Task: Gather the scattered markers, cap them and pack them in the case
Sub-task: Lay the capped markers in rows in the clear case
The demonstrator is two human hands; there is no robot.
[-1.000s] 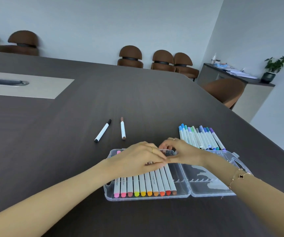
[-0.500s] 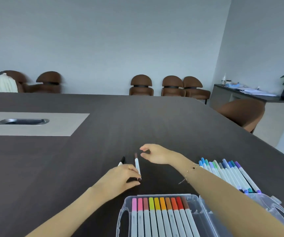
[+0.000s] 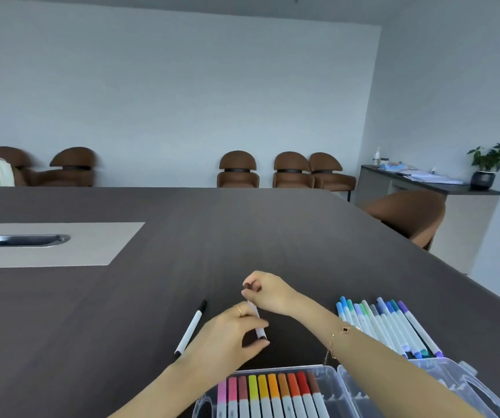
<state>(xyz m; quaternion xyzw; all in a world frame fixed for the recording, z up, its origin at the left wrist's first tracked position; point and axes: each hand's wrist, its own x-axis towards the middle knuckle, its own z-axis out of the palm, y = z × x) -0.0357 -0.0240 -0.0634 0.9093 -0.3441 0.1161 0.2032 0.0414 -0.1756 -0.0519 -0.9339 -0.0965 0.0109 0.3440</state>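
My left hand [image 3: 233,333] holds a white marker [image 3: 258,324] by its barrel, just above the dark table. My right hand [image 3: 268,292] pinches the far end of that same marker, where its brown cap sat. A black-capped white marker [image 3: 191,328] lies loose on the table to the left of my hands. The clear plastic case [image 3: 345,384] lies open at the bottom edge, with several warm-coloured markers [image 3: 268,393] in its left half. Several blue, green and purple markers [image 3: 390,325] lie in a row on the table right of my right forearm.
The dark table [image 3: 122,312] has a beige inset panel with a metal cable slot [image 3: 21,240] at far left. A brown chair [image 3: 408,217] stands at the table's right edge; more chairs line the back wall. A sideboard with a plant [image 3: 486,165] stands at right.
Both hands left the case and reached forward to the loose markers. The left hand took the brown-capped marker off the table, and the right hand closed on its far end. The view tilted up.
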